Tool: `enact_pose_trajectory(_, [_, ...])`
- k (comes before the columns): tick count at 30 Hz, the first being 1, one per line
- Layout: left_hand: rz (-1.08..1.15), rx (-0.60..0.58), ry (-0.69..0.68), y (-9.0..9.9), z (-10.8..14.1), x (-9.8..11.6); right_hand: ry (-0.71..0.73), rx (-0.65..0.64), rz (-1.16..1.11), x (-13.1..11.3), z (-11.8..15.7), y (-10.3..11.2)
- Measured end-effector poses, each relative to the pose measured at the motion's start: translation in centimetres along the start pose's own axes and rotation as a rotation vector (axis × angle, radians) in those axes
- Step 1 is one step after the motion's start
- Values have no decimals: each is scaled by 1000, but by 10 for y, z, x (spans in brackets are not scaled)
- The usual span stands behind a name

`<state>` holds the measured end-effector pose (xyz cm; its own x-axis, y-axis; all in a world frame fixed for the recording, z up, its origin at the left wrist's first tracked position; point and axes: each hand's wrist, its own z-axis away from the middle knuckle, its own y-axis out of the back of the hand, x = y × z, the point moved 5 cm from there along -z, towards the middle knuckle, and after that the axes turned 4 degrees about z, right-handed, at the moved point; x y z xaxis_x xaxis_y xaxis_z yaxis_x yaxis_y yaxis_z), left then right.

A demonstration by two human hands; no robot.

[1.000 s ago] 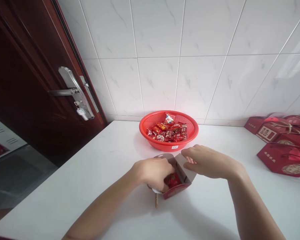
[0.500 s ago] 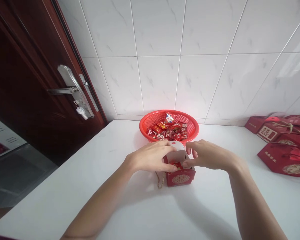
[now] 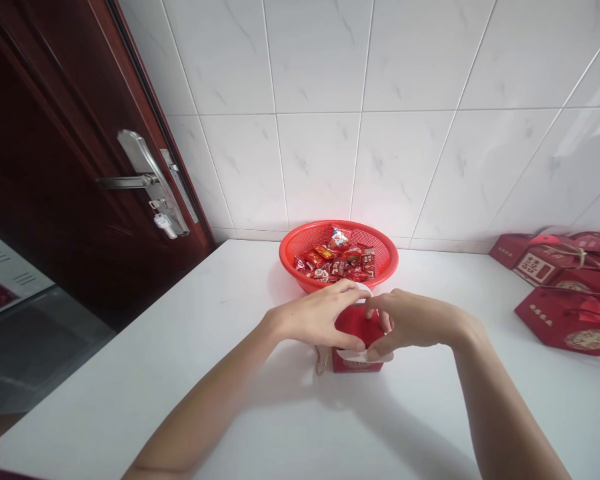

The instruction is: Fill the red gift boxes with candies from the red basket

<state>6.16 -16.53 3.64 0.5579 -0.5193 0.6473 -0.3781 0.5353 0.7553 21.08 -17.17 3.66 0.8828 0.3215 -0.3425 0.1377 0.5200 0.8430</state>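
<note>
A small red gift box [image 3: 357, 367] with a gold round emblem on its front stands on the white table. A red panel [image 3: 361, 323] covers its opening, and a white-edged flap sticks out at the front. From the left, my left hand [image 3: 317, 320] curves around the box, thumb at the front flap and fingers at the back flap. My right hand [image 3: 413, 323] holds the other side, its thumb beside the left thumb and its fingers bent over the top. A twisted gold cord [image 3: 322, 360] lies against the box's left side. The inside is hidden.
A red plastic basket [image 3: 389, 263] of wrapped candies stands right behind the box, near the tiled wall [image 3: 315, 167]. Several finished-looking red gift boxes [image 3: 565, 320] sit at the right. A dark red door [image 3: 70, 133] with a metal handle is at the left.
The candies inside the box were visible before; a red panel now covers them. The front flap has tilted. My hands have shifted slightly and my thumbs have come closer together.
</note>
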Motion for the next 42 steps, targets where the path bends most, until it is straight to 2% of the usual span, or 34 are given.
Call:
enact_pose_trajectory(16, [-27, -3, 14, -9, -2, -2, 24, -71, -23, 0, 0, -3])
enact_pose_trajectory(29, [-122, 14, 8, -2, 3, 3, -8, -9, -55, -5, 9, 3])
enact_pose_trajectory(37, [-174, 161, -11, 7, 4, 4, -2, 30, -39, -4, 19, 8])
enact_pose_trajectory(42, [-182, 187, -17, 12, 2, 0, 34, 28, -33, -5, 21, 10])
